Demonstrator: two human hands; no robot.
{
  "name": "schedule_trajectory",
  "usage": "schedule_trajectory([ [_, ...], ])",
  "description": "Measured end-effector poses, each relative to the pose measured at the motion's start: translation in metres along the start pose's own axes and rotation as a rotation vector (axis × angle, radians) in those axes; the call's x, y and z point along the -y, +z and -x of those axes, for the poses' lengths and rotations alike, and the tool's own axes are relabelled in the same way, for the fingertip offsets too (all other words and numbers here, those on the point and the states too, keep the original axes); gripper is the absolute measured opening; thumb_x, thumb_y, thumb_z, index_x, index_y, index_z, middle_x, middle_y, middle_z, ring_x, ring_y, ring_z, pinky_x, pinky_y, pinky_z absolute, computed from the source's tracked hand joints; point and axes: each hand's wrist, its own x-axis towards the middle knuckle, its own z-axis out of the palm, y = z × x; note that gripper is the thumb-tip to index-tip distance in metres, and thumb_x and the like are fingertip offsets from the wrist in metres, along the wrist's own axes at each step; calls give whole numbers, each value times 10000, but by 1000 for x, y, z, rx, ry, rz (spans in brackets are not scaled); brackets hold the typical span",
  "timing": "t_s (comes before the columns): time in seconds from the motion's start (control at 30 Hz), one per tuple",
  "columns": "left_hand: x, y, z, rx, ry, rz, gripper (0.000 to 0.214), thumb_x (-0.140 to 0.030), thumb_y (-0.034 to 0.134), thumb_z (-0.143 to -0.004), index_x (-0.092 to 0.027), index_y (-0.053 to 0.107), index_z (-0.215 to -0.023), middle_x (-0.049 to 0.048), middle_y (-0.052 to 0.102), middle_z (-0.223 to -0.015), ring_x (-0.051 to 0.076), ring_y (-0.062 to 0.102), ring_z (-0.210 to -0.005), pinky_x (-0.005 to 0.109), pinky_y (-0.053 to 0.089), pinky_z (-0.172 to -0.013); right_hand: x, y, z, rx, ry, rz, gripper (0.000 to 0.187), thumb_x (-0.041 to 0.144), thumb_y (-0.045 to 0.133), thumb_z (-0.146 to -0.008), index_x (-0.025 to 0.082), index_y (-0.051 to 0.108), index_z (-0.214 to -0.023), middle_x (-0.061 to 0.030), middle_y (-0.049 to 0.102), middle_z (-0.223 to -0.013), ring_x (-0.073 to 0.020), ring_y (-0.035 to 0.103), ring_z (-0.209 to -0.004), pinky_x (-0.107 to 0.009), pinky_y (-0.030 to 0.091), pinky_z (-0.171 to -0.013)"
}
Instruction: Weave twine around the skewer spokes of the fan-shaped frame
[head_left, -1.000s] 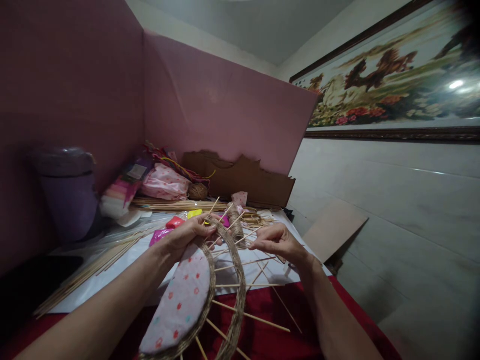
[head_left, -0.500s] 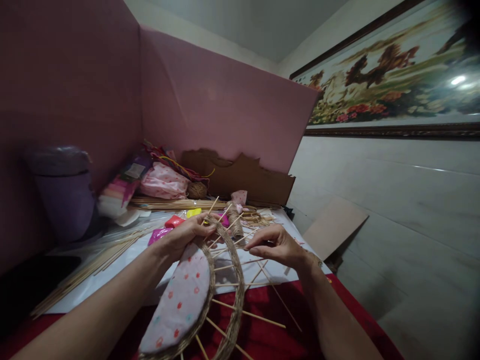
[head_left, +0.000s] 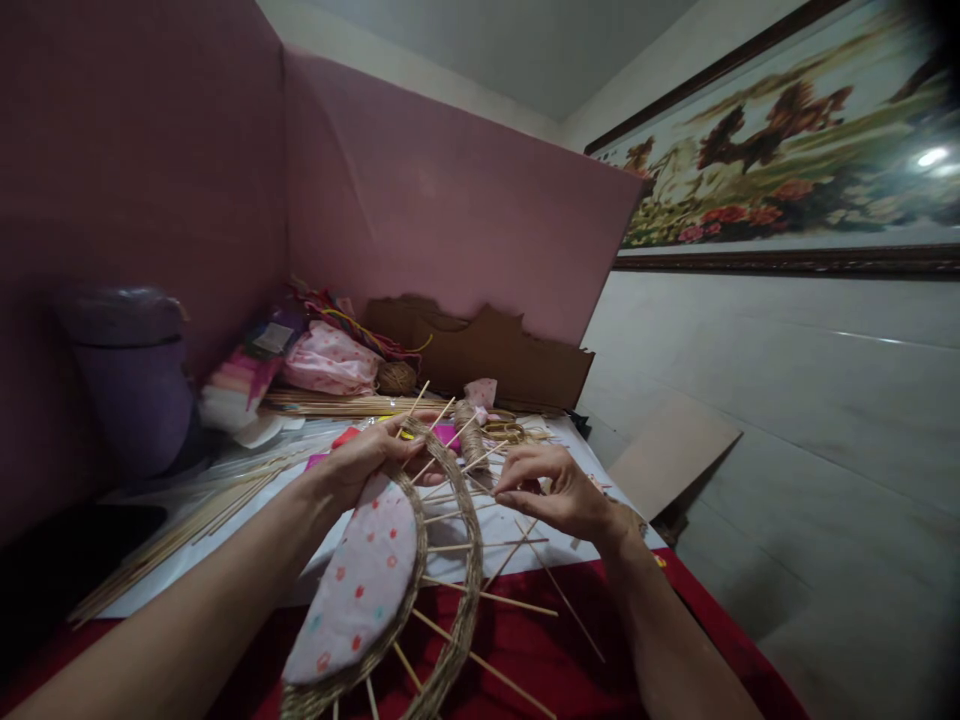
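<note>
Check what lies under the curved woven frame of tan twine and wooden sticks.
Under the frame, a white sheet and dark red cloth show through the gaps. Whatever lies beneath its white flower-patterned fabric panel is covered and cannot be seen.

Clearance above the left hand [head_left: 375,455] and right hand [head_left: 551,488] is open as far as the pink panel [head_left: 450,200]. Between the hands, the woven frame [head_left: 471,560] and its projecting spokes [head_left: 517,603] obstruct direct passage. Beyond, the twine roll [head_left: 471,440] and, farther back, the cardboard [head_left: 487,352] limit reach. Crossed sticks [head_left: 567,598] lie on the near side of the right hand. At left, the stick bundle [head_left: 191,525] and purple bin [head_left: 135,395] restrict access. At right, a gap separates the wrist from the board [head_left: 673,455].
</note>
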Motion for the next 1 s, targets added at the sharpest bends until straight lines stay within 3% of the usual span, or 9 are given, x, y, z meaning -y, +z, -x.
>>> schedule_trajectory([
  [0.13, -2, -5, -1, 52, 24, 18, 414, 0, 567, -746, -166, 527, -1123, 65, 664, -790, 210, 687, -734, 386, 573, -719, -3, -3, -1, -41, -14, 41, 180, 283, 638, -793, 157, 704, -683, -42, 594, -712, -123, 512, -650, -241, 375, -553],
  [0.4, -1, -10, -3, 97, 17, 41, 502, -11, 576, -749, -169, 495, -1219, 67, 671, -796, 203, 690, -714, 366, 582, -705, -5, -9, 0, -124, -34, 20, 357, 378, 556, -852, 144, 725, -642, -41, 595, -593, -113, 518, -552, -249, 367, -546],
  [0.63, -3, -5, -1, 23, -14, 73, 674, 22, 549, -748, -225, 354, -1344, 75, 687, -839, 197, 693, -722, 280, 585, -580, -5, -4, 0, -117, -55, 6, 349, 453, 567, -829, 188, 743, -686, -27, 537, -653, -121, 486, -614, -259, 365, -571],
  [0.8, -6, -6, -1, 10, -9, 63, 650, 20, 558, -738, -209, 383, -1320, 62, 683, -803, 203, 691, -720, 258, 575, -540, -7, -2, 1, -115, -80, 4, 369, 474, 545, -837, 188, 744, -716, -34, 522, -678, -132, 482, -649, -269, 374, -583],
  [1.0, -16, -9, 0, -54, 76, -6, 579, 8, 562, -741, -182, 432, -1272, 70, 690, -811, 203, 692, -731, 310, 585, -616, -15, 3, 1, -248, -117, 203, 215, 345, 599, -824, 191, 748, -799, -30, 493, -698, -140, 472, -676, -281, 378, -613],
])
